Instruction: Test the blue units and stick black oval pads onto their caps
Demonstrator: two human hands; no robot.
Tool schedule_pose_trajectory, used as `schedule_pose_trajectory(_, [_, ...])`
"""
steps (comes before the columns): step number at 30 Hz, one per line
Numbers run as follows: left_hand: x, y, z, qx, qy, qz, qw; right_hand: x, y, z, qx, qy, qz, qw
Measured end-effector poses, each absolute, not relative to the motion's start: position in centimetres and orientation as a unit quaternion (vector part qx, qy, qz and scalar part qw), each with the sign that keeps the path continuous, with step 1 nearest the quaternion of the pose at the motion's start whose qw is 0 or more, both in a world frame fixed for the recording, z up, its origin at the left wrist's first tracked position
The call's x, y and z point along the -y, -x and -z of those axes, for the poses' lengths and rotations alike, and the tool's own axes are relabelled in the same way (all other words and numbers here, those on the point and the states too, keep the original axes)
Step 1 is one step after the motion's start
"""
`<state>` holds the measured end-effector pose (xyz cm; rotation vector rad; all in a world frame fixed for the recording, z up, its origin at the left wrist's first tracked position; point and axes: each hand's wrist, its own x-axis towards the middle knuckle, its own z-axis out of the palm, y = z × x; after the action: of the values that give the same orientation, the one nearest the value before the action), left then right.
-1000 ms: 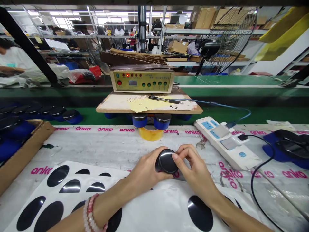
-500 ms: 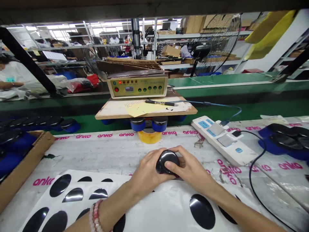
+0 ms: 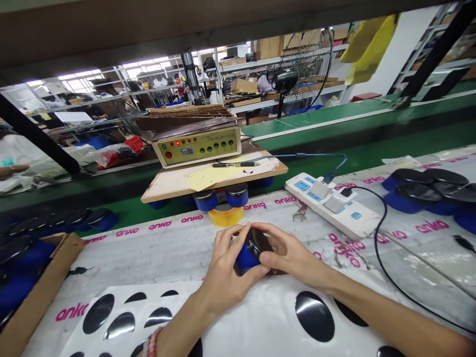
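Note:
Between both hands is a small round blue-and-black unit (image 3: pixel 246 257), tilted so its blue side and glossy black part with small pale lettering show. My left hand (image 3: pixel 227 270) is closed round its left side. With thumb and fingers, my right hand (image 3: pixel 292 253) grips the right side, covering part of it. Below the hands lies a white backing sheet (image 3: pixel 267 317) bearing glossy black round stickers (image 3: pixel 315 316). My forearms cover some of these stickers.
A cardboard box (image 3: pixel 48 277) of similar blue-and-black units stands at left; more units (image 3: pixel 416 196) sit at right. A white power strip (image 3: pixel 353 218) with plugs and cables lies beyond my right hand. Ahead are a yellow tape roll (image 3: pixel 226 216) and a control box (image 3: pixel 199 146) on a board.
The unit has been turned in my hands: its black round top faced me before, and now its blue side shows. The camera view has tilted and shifted right.

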<state>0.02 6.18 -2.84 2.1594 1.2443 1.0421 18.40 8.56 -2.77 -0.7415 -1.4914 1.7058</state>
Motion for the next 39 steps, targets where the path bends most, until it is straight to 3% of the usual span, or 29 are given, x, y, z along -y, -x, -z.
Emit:
schedule_pose_trajectory(7, [-6.4,0.3,2.6,-0.379,-0.726,-0.526,0.23,-8.5,-18.5,2.9,0.581,0.298,-0.669,0.354])
schedule_pose_trajectory(11, [-6.4,0.2,2.3,-0.422,-0.717,-0.51,0.218,-8.3,-18.5,2.8,0.578,0.322,-0.668,0.34])
schedule_pose_trajectory(17, [-7.3,1.0,2.6,-0.491,-0.575,-0.621,0.207,-8.5,-18.3,2.7,0.563,0.334,-0.67,0.35])
schedule_pose_trajectory(22, [-6.7,0.7,2.8,-0.375,-0.744,-0.538,0.126,-8.4,-18.3,2.9,0.551,0.322,-0.682,0.358])
schedule_pose_trajectory(26, [-6.2,0.2,2.4,-0.378,-0.775,-0.494,0.112,-8.4,-18.3,3.1,0.557,0.341,-0.67,0.352])
schedule_pose_trajectory(32, [-6.1,0.1,2.3,-0.46,-0.727,-0.47,0.197,-8.4,-18.0,3.1,0.584,0.391,-0.616,0.355])
schedule_pose_trajectory(35, [-7.0,0.8,2.5,-0.512,-0.6,-0.55,0.276,-8.3,-18.0,2.9,0.58,0.396,-0.621,0.349])
schedule_pose_trajectory(39, [-8.0,1.7,2.7,-0.54,-0.488,-0.622,0.289,-8.5,-18.2,2.9,0.576,0.426,-0.599,0.358])
